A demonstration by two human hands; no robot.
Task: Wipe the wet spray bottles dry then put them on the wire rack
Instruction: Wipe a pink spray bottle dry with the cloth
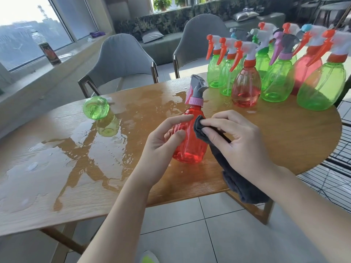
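A red translucent spray bottle point(190, 141) with ribbed plastic walls, a lilac collar and a grey trigger head stood upright on the wooden desk point(284, 133), near its front edge. The left hand point(163, 147) held its body, thumb and fingers curled round the left side, so that grip was closed on the bottle. The right hand point(233, 141) pinched a dark grey, fuzzy microfibre cloth point(245, 183) between thumb and fingers and pressed its folded end against the bottle's right shoulder; the rest of the cloth hung down past the desk edge.

The desk top was oval, oak-grained, and glossy with a wide sheet of spilled water point(79, 156) over its left half. In that wet patch a green spray bottle point(96, 107) lay on its side, base toward the camera; its head was hidden behind the body.

At the far right of the desk stood a cluster of upright spray bottles point(275, 73), mostly green with some red, with orange, lilac and blue triggers; those at the back overlapped and blurred, so their number was hard to make out. A black wire rack point(340, 168) showed at the right edge, cut off by the frame, seemingly lower than the desk top. Two grey upholstered chairs point(121, 59) stood behind the desk.
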